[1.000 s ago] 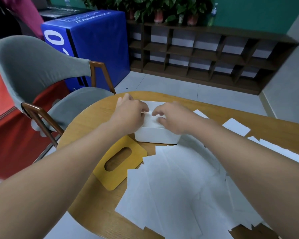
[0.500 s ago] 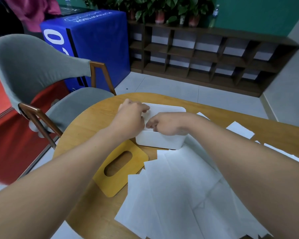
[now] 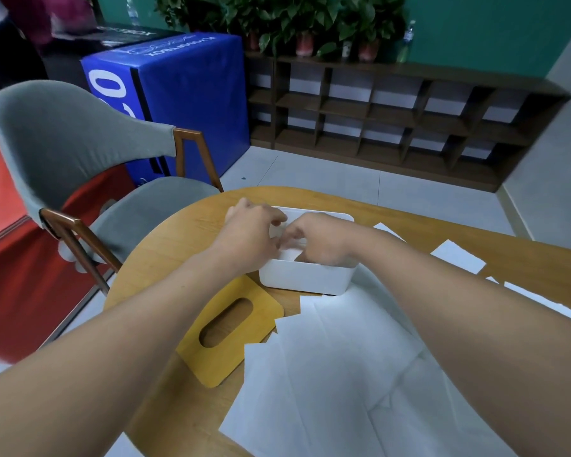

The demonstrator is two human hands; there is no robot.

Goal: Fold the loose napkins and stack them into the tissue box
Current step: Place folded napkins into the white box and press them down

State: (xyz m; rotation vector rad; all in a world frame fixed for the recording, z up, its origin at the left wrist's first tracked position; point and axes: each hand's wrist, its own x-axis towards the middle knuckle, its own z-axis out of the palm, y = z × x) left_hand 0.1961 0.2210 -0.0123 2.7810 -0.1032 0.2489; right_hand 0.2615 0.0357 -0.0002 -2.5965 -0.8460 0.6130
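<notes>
While both of our hands meet over the open white rectangular plastic tissue box [image 3: 305, 280], which stands toward the far left part of the round wooden table [image 3: 165, 245], we see a folded white napkin [image 3: 292, 253] lying inside it, directly beneath our fingertips. Our left hand [image 3: 253, 234] arches over the box's left end, its fingers curled downward with the thumb reaching across toward the far rim; whether they actually pinch the napkin we cannot tell, since the hand hides the contact. Our right hand [image 3: 320, 240] dips into the box from the near right, its fingers bent and pressing down on the napkin, knuckles just above the near wall. The two hands nearly touch at the fingertips. Near the box on the left lies its yellow wooden lid with an oval slot [image 3: 229, 328], flat on the table. Loose white paper napkins [image 3: 343, 374] spread overlapping across the near right of the table, their far edge just beside the box.
</notes>
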